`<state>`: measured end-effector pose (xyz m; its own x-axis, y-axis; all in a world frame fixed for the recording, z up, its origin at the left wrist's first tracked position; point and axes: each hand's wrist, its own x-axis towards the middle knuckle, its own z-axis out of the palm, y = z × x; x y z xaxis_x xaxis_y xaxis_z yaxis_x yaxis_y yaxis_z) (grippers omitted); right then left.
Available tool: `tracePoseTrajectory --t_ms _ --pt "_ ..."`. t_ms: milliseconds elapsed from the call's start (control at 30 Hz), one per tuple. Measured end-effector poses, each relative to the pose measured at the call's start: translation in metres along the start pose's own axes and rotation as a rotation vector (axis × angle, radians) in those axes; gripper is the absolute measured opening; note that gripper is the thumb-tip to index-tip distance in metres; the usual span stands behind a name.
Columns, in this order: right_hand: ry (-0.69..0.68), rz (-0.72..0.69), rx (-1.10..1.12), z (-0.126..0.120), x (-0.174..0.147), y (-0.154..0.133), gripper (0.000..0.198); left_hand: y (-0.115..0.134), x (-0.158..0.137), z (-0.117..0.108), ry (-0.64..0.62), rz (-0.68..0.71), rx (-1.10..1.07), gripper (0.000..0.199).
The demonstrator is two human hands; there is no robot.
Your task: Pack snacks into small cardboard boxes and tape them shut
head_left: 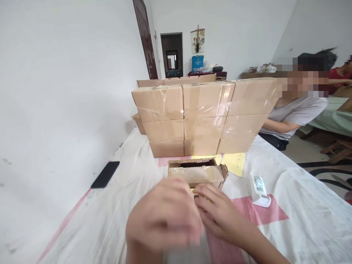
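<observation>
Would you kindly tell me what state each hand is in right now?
Left hand: curled but blurred; whether it holds anything cannot be told.
Right hand: partly curled, near the small box; whether it grips anything cannot be told.

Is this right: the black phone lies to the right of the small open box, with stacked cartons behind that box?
Not quite: the head view shows the black phone to the left of the small open box, with stacked cartons behind that box.

The near carton point(202, 175) is brown, the phone point(105, 175) black.
</observation>
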<state>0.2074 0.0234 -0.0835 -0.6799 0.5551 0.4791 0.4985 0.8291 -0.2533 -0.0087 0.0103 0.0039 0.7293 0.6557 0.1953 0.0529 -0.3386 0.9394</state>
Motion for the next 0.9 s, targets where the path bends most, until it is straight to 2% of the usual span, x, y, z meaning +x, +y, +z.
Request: tracePoseTrajectory --t_ms 100,167,233,300,467,600,700,800,833,900 --pt "-0.062 0.023 -0.011 -0.004 0.013 0.010 0.018 -0.005 0.008 -0.033 0.435 -0.128 0.513 0.028" --pt "-0.056 -0.004 -0.011 0.000 0.019 0.011 0.020 -0.013 0.014 -0.046 0.542 -0.250 0.743 0.027" --pt "-0.044 -0.026 0.009 0.006 0.021 0.008 0.021 -0.022 0.020 -0.052 0.493 -0.321 0.753 0.025" --pt "-0.039 -0.047 0.024 0.012 0.020 0.005 0.021 -0.032 0.024 -0.056 0.436 -0.336 0.723 0.024" --pt "-0.011 -0.055 0.073 0.017 0.016 0.003 0.026 -0.055 0.031 -0.062 0.423 -0.359 0.734 0.033" --pt "-0.099 0.001 0.100 0.018 0.016 0.000 0.032 -0.064 0.038 -0.064 0.378 -0.371 0.778 0.037" --pt "-0.183 0.079 0.058 0.020 0.016 -0.005 0.037 -0.061 0.043 -0.062 0.343 -0.407 0.827 0.042" --pt "-0.248 0.162 -0.016 0.023 0.012 -0.011 0.048 -0.049 0.043 -0.055 0.330 -0.412 0.804 0.018" --pt "-0.266 0.182 -0.050 0.025 0.009 -0.013 0.053 -0.044 0.042 -0.052 0.331 -0.406 0.800 0.018" --pt "-0.296 0.207 -0.121 0.029 0.002 -0.015 0.063 -0.035 0.038 -0.044 0.309 -0.407 0.796 0.037"
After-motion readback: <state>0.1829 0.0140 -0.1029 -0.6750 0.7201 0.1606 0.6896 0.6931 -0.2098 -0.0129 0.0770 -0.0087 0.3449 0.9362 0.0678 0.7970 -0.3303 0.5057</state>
